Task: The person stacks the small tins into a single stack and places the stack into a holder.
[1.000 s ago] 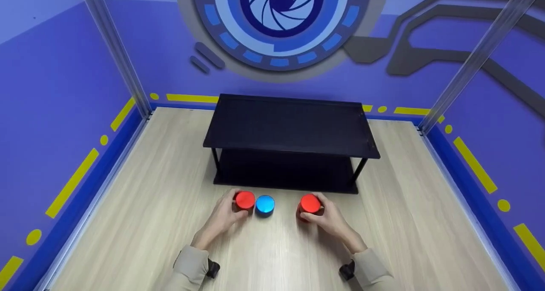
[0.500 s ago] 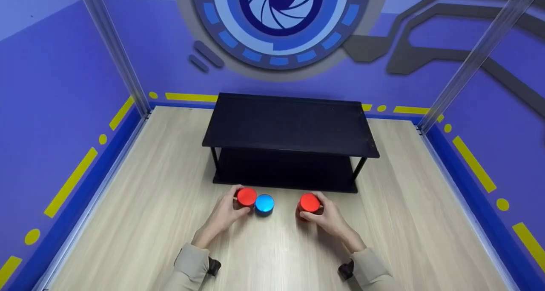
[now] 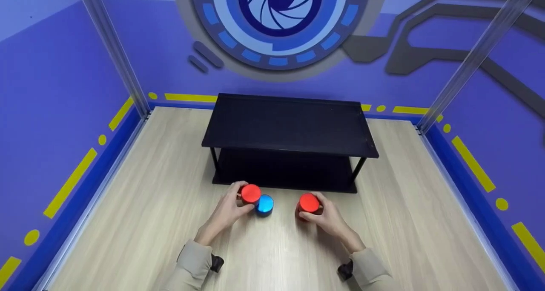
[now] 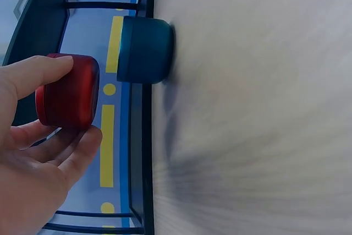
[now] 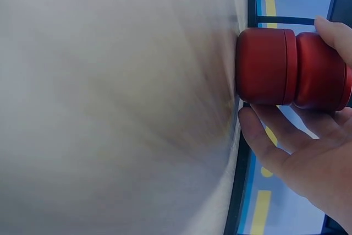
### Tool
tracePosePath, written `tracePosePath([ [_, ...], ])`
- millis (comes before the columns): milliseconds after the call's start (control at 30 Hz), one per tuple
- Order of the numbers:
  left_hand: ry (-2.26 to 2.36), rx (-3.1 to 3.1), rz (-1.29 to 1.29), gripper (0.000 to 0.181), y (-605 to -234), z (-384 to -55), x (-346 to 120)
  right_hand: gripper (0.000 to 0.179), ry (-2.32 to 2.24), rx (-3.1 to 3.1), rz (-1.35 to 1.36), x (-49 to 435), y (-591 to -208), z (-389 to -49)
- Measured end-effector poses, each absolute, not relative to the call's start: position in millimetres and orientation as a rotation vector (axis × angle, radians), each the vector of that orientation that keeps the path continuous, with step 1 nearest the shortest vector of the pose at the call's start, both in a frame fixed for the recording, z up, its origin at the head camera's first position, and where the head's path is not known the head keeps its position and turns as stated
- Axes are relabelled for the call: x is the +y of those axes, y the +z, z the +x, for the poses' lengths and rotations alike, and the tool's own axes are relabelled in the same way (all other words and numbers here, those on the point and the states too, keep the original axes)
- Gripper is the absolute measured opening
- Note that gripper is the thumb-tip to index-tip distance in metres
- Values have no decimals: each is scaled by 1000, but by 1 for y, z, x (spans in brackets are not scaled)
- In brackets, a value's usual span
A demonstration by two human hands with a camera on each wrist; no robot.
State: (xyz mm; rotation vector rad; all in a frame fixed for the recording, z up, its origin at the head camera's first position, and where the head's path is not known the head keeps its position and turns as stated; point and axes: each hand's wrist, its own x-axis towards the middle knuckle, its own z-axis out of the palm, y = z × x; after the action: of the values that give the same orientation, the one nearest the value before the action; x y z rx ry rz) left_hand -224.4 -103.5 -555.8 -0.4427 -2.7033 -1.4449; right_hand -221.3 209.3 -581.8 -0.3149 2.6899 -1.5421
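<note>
My left hand (image 3: 226, 213) grips a small round red tin (image 3: 251, 193) between thumb and fingers. In the left wrist view that tin hangs above the table, apart from the blue tin (image 4: 144, 49) standing upright there. From the head view the held tin partly overlaps the blue tin's far left edge. Farther right, my right hand (image 3: 333, 218) holds the upper red tin (image 5: 320, 72) of a stack of two. The lower red tin (image 5: 265, 66) stands on the table beneath it, with my fingertips beside it.
Behind the tins stands a black two-tier shelf (image 3: 289, 123) with thin posts at its corners. The pale wooden table (image 3: 272, 257) lies within blue walls (image 3: 55, 112) and metal corner rails (image 3: 115, 48).
My left hand has raised its red tin off the table and shifted it right and slightly away, toward the blue tin. My right hand and its stack stay nearly still.
</note>
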Motion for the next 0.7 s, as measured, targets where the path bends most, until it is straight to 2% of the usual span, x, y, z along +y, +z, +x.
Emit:
tracePosePath([
  [700,-1422,-2689,-553,60,-547,-233,-82,59,-1572,2675,-269,206,-576,-218],
])
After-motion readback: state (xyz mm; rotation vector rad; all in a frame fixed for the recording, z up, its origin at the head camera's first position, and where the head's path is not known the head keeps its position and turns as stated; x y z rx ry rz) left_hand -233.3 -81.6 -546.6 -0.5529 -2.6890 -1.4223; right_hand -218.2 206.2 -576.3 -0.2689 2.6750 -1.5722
